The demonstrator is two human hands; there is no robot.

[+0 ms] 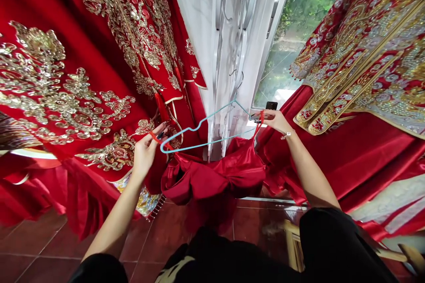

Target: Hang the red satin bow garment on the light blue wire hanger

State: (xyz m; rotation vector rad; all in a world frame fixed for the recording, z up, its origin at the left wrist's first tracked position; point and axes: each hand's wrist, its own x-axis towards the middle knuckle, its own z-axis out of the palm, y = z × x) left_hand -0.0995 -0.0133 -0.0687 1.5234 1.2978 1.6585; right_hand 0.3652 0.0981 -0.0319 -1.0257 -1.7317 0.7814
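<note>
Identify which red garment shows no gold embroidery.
Plain red satin garment under the pale blue hanger, red straps in left hand and right hand; the robe left of it and the robe right of it are gold-embroidered.

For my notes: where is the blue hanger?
In the head view, the blue wire hanger spans between left hand and right hand, above red satin cloth.

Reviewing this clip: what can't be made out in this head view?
Head view:
Dark item at the left hand: behind its fingers, too small to name.
Black object beyond the right hand: behind that hand.
Red strap in the right hand: end hidden by fingers.
Wooden frame: behind black clothing, cut by the bottom edge.
</note>
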